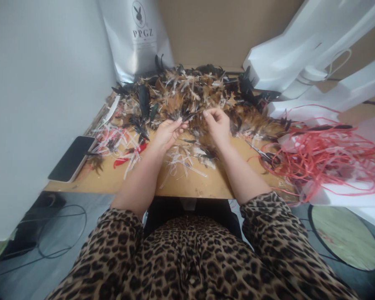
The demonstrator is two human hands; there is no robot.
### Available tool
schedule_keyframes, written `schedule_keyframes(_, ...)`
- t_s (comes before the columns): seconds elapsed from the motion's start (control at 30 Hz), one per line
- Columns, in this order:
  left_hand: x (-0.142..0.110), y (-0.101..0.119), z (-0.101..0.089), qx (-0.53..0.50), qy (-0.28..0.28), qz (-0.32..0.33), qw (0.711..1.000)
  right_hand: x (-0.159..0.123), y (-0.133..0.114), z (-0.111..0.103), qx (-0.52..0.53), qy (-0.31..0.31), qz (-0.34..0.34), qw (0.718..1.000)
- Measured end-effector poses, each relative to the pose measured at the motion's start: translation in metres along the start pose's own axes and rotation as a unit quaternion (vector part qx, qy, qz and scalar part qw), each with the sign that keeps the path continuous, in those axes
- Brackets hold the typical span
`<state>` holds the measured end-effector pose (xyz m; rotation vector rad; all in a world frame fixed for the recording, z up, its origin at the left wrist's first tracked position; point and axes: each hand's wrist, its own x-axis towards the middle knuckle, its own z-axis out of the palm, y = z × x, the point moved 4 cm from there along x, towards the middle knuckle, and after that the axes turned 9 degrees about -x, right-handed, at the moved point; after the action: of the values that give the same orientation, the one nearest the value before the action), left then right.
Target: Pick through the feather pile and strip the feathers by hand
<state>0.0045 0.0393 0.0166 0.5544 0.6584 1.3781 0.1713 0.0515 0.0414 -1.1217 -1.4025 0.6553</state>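
Note:
My left hand (170,131) pinches a small bunch of dark feathers (186,114) between thumb and fingers, the tips pointing up and right. To its right, my right hand (217,123) has its thumb and fingertips pressed together near the feathers' ends; whatever lies between them is too small to make out. Behind both hands spreads a big heap of brown, cream and black feathers (193,85). Clear plastic strips (181,162) lie on the wooden table (193,185) between my forearms.
A phone (72,158) lies at the left table edge, near pink and white strips (112,137). Scissors (261,152) rest right of my right forearm, beside a tangle of red ribbon (331,158). A silver bag (140,46) stands behind; a round stool (345,237) is below right.

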Motion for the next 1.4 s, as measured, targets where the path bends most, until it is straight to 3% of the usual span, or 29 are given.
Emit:
schedule_keyframes(0.13, 0.001, -0.001, 0.001, 0.029, -0.009, 0.025, 0.999, -0.006, 0.003, 0.014, 0.047, -0.083, 0.101, 0.99)
schedule_keyframes(0.3, -0.002, -0.009, 0.005, 0.064, -0.017, -0.009, 0.998, -0.014, 0.005, 0.025, 0.093, -0.111, 0.131, 0.981)
schedule_keyframes(0.53, -0.001, -0.013, 0.0, 0.038, 0.0, -0.059, 0.998, -0.01, 0.006, 0.02, 0.084, -0.1, 0.11, 0.985)
schedule_keyframes(0.9, -0.004, -0.016, 0.002, 0.072, -0.017, -0.082, 0.994, -0.01, -0.001, 0.019, 0.012, -0.087, 0.034, 0.996)
schedule_keyframes(1.17, -0.005, -0.017, 0.004, 0.099, -0.018, -0.069, 0.993, -0.011, 0.0, 0.02, 0.003, -0.088, 0.036, 0.995)
schedule_keyframes(1.4, -0.003, -0.013, 0.005, 0.14, -0.001, 0.005, 0.99, -0.014, 0.004, 0.024, 0.052, -0.106, 0.069, 0.991)
